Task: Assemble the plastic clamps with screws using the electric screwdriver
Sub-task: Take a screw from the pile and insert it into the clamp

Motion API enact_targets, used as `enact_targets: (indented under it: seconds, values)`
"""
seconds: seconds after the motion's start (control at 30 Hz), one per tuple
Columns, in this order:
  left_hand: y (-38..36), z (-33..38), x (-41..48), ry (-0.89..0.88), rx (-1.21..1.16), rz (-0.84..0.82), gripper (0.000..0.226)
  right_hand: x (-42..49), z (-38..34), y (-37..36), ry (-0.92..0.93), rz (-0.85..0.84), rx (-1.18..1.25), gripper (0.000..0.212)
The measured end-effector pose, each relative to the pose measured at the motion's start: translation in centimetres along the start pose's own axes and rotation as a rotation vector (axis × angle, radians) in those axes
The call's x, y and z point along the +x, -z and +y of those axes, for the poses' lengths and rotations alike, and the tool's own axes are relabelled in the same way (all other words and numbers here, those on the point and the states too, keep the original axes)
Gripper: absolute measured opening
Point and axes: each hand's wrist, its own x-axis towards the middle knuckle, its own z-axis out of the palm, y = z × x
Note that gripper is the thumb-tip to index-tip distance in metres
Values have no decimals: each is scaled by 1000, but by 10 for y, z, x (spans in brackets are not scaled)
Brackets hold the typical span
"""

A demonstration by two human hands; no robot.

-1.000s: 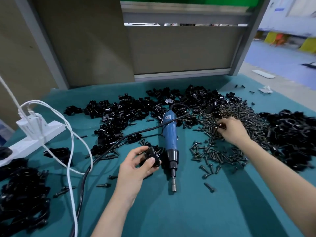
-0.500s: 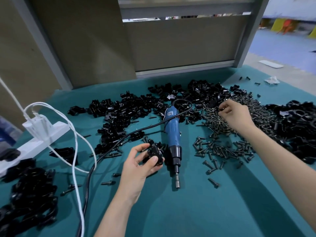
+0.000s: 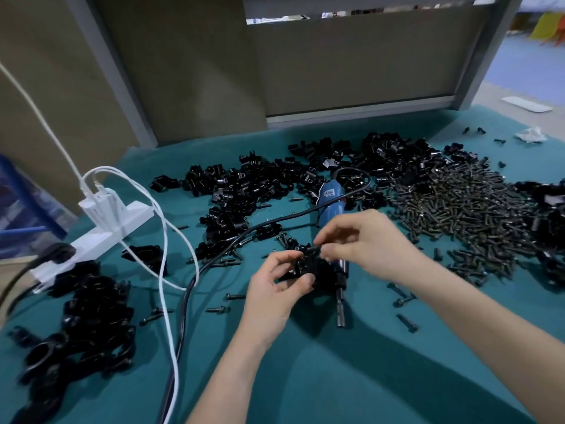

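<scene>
— Both hands busy?
— Yes. My left hand (image 3: 275, 290) grips the clamp (image 3: 305, 267) above the table (image 3: 336, 381), steadying it; my right hand (image 3: 370, 240) pinches a screw (image 3: 313, 249) against it, I think.

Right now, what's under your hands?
The screwdriver lies on the table beneath the right hand; its blue body and bit show. Its middle is covered by that hand, pinching a screw, and the clamp the left hand holds.

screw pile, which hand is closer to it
Right. The right hand, pinching a screw, is just left of the screw pile; the left hand is farther left, holding a clamp.
</scene>
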Motion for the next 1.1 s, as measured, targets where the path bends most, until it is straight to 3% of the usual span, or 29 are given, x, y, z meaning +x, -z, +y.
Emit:
enact_targets:
  seconds: [0.27, 0.53, 0.63, 0.87, 1.1]
  values:
    - [-1, -1, -1, -23, 37, -17, 39, -2, -7, -15, 66, -1, -53, 11]
    - [-1, 0, 0, -13, 59, -1, 26, -10, -5, -20, 215, -69, -142, 11]
    - [-1, 0, 0, -1, 34, 17, 28, -8, -4, -21, 185, -9, -161, 10]
    - [-4, 0, -3, -29, 81, 6, 34, -15, 3, -11, 16, 10, 74, 18]
    - [-7, 2, -8, -104, 176, 43, 33, -19, -2, -24, 100, 40, -86, 7]
